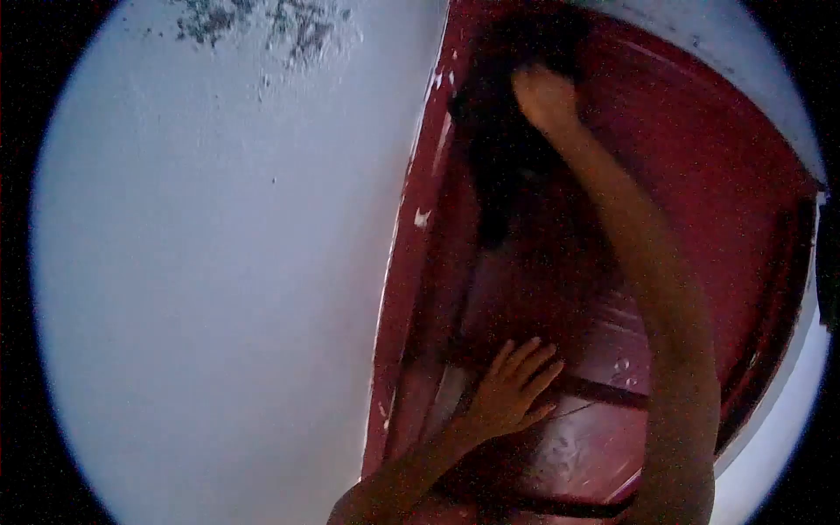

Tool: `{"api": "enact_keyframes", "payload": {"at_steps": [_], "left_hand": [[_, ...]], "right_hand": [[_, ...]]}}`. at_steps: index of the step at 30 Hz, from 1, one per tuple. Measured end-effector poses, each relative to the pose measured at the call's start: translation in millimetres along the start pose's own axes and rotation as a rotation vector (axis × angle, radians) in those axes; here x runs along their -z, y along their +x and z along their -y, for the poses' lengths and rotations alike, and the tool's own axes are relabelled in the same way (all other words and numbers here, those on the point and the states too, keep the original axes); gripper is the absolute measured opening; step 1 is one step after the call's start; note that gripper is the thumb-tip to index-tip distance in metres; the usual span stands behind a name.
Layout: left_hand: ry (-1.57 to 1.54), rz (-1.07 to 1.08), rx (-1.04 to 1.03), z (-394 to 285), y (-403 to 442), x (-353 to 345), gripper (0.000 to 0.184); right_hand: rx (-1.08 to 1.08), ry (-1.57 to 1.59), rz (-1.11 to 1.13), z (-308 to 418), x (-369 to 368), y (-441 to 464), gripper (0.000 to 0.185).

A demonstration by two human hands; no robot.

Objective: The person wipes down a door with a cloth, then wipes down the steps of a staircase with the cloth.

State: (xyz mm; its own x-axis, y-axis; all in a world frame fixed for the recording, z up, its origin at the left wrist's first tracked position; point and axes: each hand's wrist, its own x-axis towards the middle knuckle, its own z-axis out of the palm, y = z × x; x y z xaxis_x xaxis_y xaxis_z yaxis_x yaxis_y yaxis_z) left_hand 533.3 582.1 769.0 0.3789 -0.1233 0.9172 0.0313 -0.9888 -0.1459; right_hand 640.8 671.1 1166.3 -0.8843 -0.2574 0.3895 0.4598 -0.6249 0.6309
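Observation:
My right hand (544, 94) is closed around part of a dark cloth (503, 131), high on a dark red panelled door (700, 175). The cloth hangs down against the door near its left edge. Lower down, my left hand (514, 385) rests against the door surface with its fingers spread and nothing in them. My right forearm crosses the door from the lower right.
A red frame (409, 236) with chipped paint runs along the door's left side. Left of it stands a pale wall (219, 262) with dark, flaking patches at the top. More pale wall shows at the lower right.

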Motion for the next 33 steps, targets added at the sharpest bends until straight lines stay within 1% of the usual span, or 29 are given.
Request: {"api": "enact_keyframes", "payload": {"at_steps": [1, 3, 4, 6, 7, 8, 9, 10, 11, 12, 13, 14, 15, 16, 18, 19, 21, 22, 24, 25, 26, 29, 31, 32, 33], "left_hand": [[-0.008, 0.021, 0.017, -9, -3, 6, 0.058], [-0.045, -0.036, 0.044, -28, -12, 23, 0.058], [-0.035, -0.017, 0.057, -36, -17, 29, 0.058], [-0.055, -0.078, 0.098, -59, -22, 34, 0.056], [-0.052, -0.059, 0.105, -68, -20, 32, 0.056], [-0.048, -0.126, 0.102, -77, -20, 32, 0.054], [-0.048, -0.199, 0.102, -91, -21, 33, 0.053], [-0.046, -0.187, 0.108, -107, -23, 36, 0.053], [-0.023, -0.212, 0.205, -35, 5, 84, 0.052], [-0.011, -0.198, 0.258, -31, 5, 90, 0.051], [-0.005, -0.187, 0.262, -35, 4, 102, 0.051], [0.038, -0.156, 0.314, -41, 8, 119, 0.051], [0.085, -0.124, 0.365, -45, 4, 134, 0.051], [0.090, -0.107, 0.371, -44, -2, 140, 0.051], [0.229, -0.142, 0.356, -43, -26, 149, 0.050], [0.239, -0.136, 0.354, -45, -16, 162, 0.050], [0.335, -0.116, 0.410, -50, -23, 186, 0.048], [0.326, -0.082, 0.460, -51, -31, 197, 0.051], [0.345, -0.043, 0.499, -51, -38, 216, 0.050], [0.353, 0.023, 0.532, -38, -93, 162, 0.050], [0.358, 0.076, 0.603, -37, -96, 164, 0.048], [0.299, 0.074, 0.663, -19, -117, 158, 0.042], [0.280, 0.127, 0.730, -9, -134, 154, 0.041], [0.274, 0.143, 0.739, -37, -134, 159, 0.040], [0.268, 0.157, 0.762, -37, -145, 157, 0.040]], "right_hand": [[-0.362, 0.162, 0.310, 22, 20, 53, 0.040], [-0.519, 0.101, 0.023, 29, 46, 81, 0.045], [-0.541, 0.110, 0.028, 29, 56, 101, 0.045], [-0.991, 0.695, 0.588, 23, 71, 128, 0.069], [-0.962, 0.849, 0.467, 19, 73, 143, 0.064], [-1.018, 0.930, 0.511, 7, 83, 144, 0.060], [-1.069, 1.013, 0.559, -4, 119, 152, 0.056], [-1.081, 1.017, 0.562, -2, 137, 143, 0.056], [-0.993, 0.952, 0.627, 50, 48, 167, 0.052], [-0.942, 0.840, 0.667, 64, 48, 148, 0.049], [-0.979, 0.869, 0.798, 77, 71, 138, 0.052], [-1.023, 0.976, 0.903, 86, 94, 132, 0.052], [-1.064, 1.049, 0.956, 107, 119, 123, 0.050], [-1.082, 1.113, 1.050, 131, 143, 110, 0.049], [-0.686, 0.986, 0.573, 229, 191, 30, 0.048], [-0.783, 1.088, 0.667, 251, 221, 12, 0.048], [-1.045, 1.271, 0.857, 294, 284, -6, 0.048], [-1.144, 1.308, 0.921, 310, 306, -14, 0.048], [-1.268, 1.334, 0.992, 342, 343, -31, 0.047], [-1.352, 1.331, 1.039, 379, 380, -81, 0.047], [-1.398, 1.333, 1.074, 389, 394, -89, 0.047], [-1.487, 1.305, 1.200, 401, 454, -122, 0.047], [-1.525, 1.266, 1.286, 396, 497, -142, 0.047], [-1.532, 1.242, 1.289, 378, 520, -138, 0.047], [-1.530, 1.216, 1.289, 381, 523, -146, 0.046]]}}
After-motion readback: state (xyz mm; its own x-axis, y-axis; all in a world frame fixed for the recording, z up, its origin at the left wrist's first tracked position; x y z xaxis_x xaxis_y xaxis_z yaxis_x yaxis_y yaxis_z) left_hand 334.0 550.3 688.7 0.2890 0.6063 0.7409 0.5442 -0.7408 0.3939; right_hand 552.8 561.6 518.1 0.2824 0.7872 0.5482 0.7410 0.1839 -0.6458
